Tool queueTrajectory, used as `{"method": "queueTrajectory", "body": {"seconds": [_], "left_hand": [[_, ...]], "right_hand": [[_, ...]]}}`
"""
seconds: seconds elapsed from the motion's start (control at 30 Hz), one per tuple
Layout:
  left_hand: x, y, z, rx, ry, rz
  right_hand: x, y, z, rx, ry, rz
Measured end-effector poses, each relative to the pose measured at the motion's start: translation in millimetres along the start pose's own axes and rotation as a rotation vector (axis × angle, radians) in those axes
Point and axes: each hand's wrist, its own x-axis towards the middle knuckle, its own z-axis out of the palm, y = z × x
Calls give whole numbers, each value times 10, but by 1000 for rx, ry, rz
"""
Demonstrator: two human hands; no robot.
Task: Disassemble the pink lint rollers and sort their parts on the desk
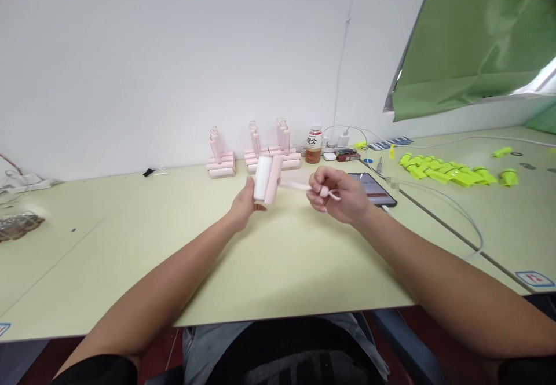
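Observation:
Over the middle of the table I hold a pink-and-white tool that looks like a lint roller (273, 180). Its wide head has a white half and a pink half, and my left hand (244, 204) grips it from the left side. A slim, pale handle (295, 184), slightly blurred, runs from the head toward the right. My right hand (341, 193) is closed around the handle's far end, where a small cord loop sticks out. Behind my hands, against the wall, several similar pink lint rollers (221, 165) stand in groups with their handles pointing up.
A brown drink bottle (313, 145) stands by the wall, near white cables and a charger (343, 140). A tablet (374, 189) lies behind my right hand. Several neon-yellow pieces (460, 172) lie at the right. A dark coiled bundle (19, 226) sits at the left edge.

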Motion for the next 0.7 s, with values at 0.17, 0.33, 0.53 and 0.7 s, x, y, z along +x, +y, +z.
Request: {"method": "queueTrajectory", "body": {"seconds": [0.17, 0.33, 0.53, 0.7], "left_hand": [[451, -29, 112, 536, 35, 258], [792, -116, 440, 599, -46, 293], [858, -246, 422, 479, 31, 164], [480, -163, -84, 234, 82, 22]], "right_hand": [[40, -228, -183, -23, 201, -236], [103, -185, -311, -34, 256, -205], [97, -108, -266, 16, 170, -135], [88, 19, -195, 31, 121, -83]]}}
